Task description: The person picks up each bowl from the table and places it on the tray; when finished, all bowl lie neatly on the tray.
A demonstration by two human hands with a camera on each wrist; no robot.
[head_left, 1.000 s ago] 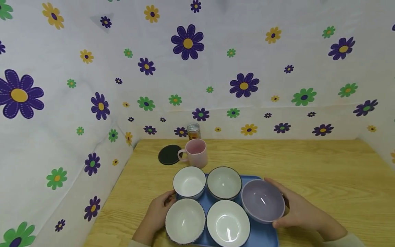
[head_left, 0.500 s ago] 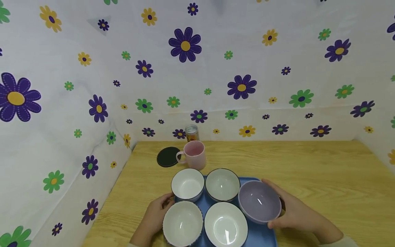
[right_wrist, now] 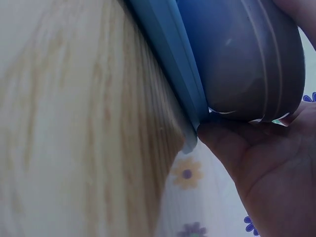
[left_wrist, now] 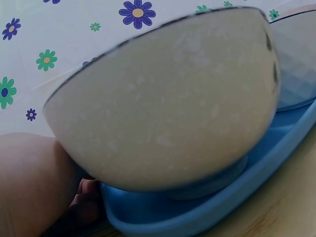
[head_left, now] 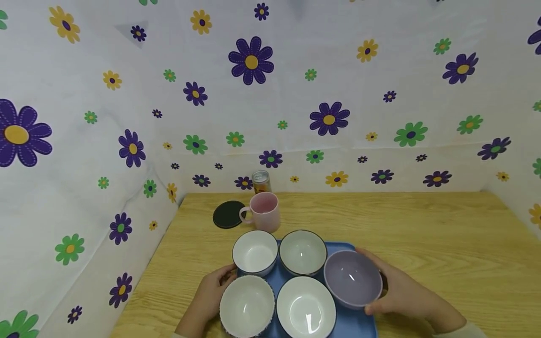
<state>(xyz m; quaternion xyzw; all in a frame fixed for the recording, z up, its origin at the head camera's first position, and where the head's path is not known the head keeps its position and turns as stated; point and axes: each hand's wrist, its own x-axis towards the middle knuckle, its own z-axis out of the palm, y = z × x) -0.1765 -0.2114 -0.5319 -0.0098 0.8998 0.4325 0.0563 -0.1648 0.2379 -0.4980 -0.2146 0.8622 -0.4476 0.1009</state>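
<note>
At the right of the blue tray (head_left: 359, 324), my right hand (head_left: 401, 291) holds a purple bowl (head_left: 352, 279), thumb on its near side and fingers round the far side. In the right wrist view, this bowl (right_wrist: 237, 64) sits low against the tray wall (right_wrist: 173, 54). My left hand (head_left: 215, 291) grips the tray's left edge, its fingertips partly hidden. Next to it are a white bowl with a speckled rim (head_left: 247, 305) and a dark-rimmed white bowl (head_left: 255, 253). The speckled-rim bowl (left_wrist: 168, 108) fills the left wrist view.
Two more light bowls, one behind (head_left: 303, 252) and one in front (head_left: 306, 307), stand mid-tray. Beyond the tray are a pink mug (head_left: 266, 213), a black round coaster (head_left: 228, 214) and a small can (head_left: 261, 182). A flower-printed sheet (head_left: 296, 94) encloses the wooden table (head_left: 422, 225).
The purple bowl, with my right hand on it, has shifted slightly down and towards me over the tray. The whole view has drifted a little. My left hand stays at the tray edge.
</note>
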